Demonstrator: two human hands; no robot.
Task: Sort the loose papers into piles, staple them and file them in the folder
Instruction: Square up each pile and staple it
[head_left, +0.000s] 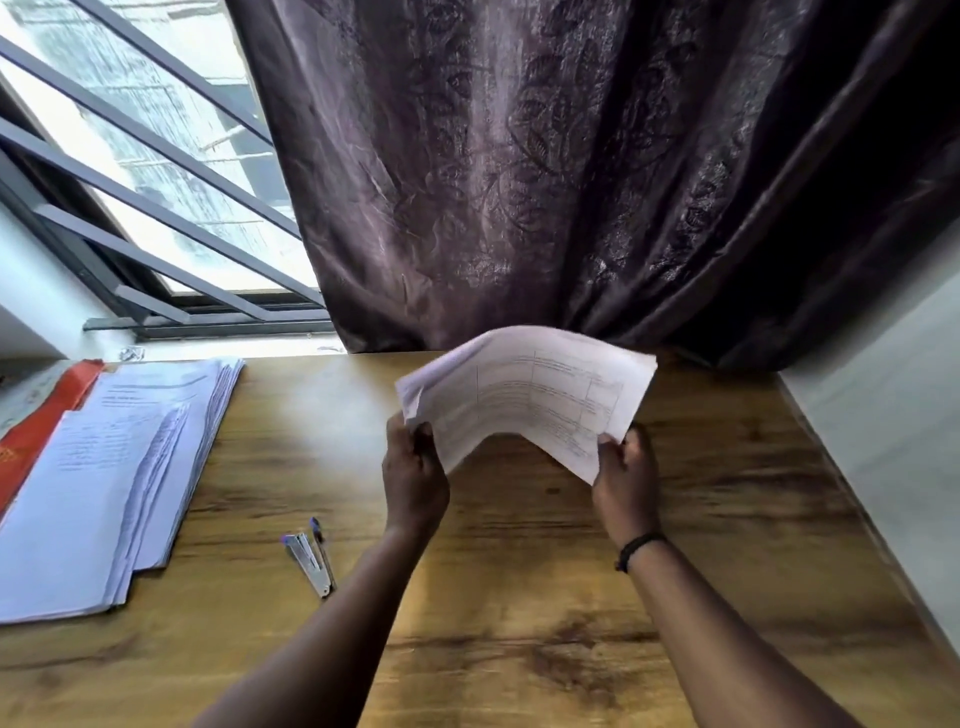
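You held a thin sheaf (524, 395) above the surface's (519, 597) far edge, left hand (414, 475) and right hand (623, 480) fingers pinching its near corners. It bowed upward: light, limp, best gripped at the edges.

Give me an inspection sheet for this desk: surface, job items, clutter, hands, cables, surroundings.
Surface: wooden desk, grain marked with dark streaks.
Job's things: bent sheaf of papers held up above the desk; paper stack at the left, lying on a red folder; stapler lying between the stack and the left forearm.
Clutter: nothing seen.
Hands: left hand grips the sheaf's left end; right hand grips its right corner, black band on the wrist.
Cables: nothing seen.
Surroundings: dark curtain behind the desk; barred window at the left; white wall at the right.
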